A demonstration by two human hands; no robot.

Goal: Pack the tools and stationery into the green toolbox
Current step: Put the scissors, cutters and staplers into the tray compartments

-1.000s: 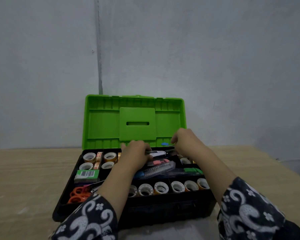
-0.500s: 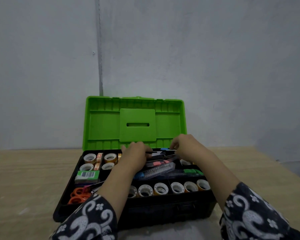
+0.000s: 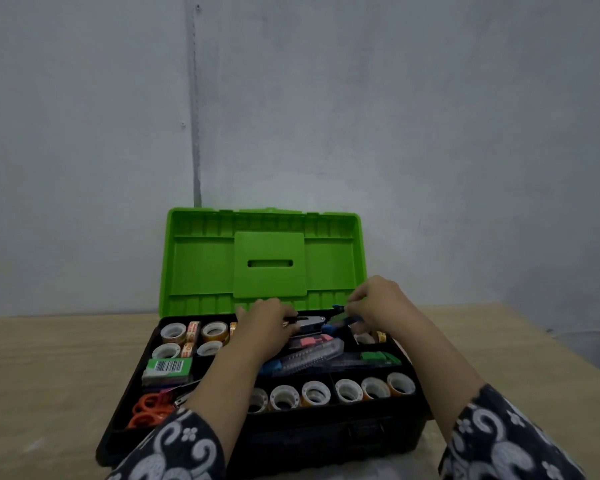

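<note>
the green toolbox (image 3: 264, 258) stands open on the counter (image 3: 49, 358), lid upright at the far side, its black tray already crowded with tape rolls (image 3: 314, 393), orange scissors (image 3: 148, 408) and a green barcoded pack (image 3: 168, 368). both hands are over the tray's back middle compartment, just in front of the lid. the left hand (image 3: 269, 323) lies curled on the near end of a silver stapler-like tool (image 3: 310, 323), fingers bent round it. the right hand (image 3: 378, 303) pinches a small blue item (image 3: 340, 311) at its fingertips; what that item is, i cannot tell.

the tool's long axis runs left to right, parallel to the lid's hinge line, so it spans the gap between the two hands: its left end under the left hand, its right end touching or just beside the blue piece. the left hand is the nearer one to its body. judged from this, the coming move is to settle the tool lengthwise into that back compartment, above the clear cutter (image 3: 312, 355) lying slantwise in front of it.
</note>
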